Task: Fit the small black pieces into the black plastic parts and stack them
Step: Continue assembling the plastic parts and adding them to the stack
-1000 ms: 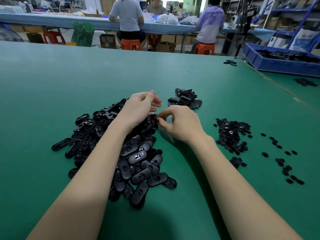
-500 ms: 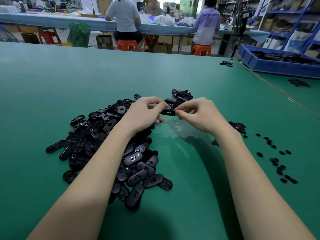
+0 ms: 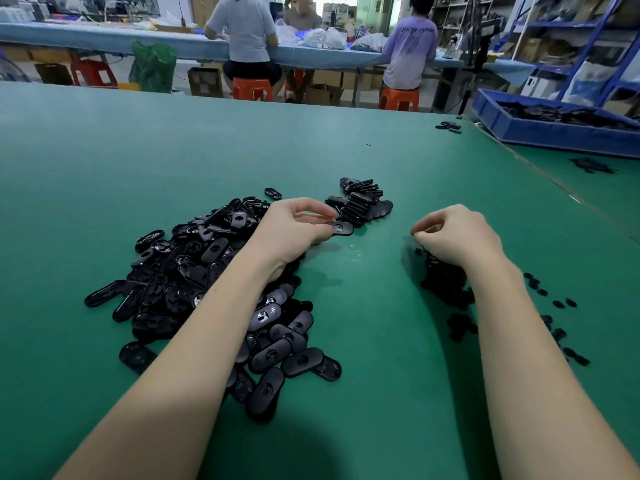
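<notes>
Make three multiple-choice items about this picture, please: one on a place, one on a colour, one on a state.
1. Where is the neat stack of finished parts?
A. beyond the left hand
B. inside the blue bin
C. at the near table edge

2. What colour is the table mat?
A. grey
B. green
C. white

3. What does the left hand hold?
A. nothing
B. a screwdriver
C. one oval black plastic part

Answers:
1 A, the stack lies on the mat just past the left hand.
2 B, the whole work surface is green.
3 C, its fingers pinch one oval part above the mat, while the right hand is over the small black pieces.
</notes>
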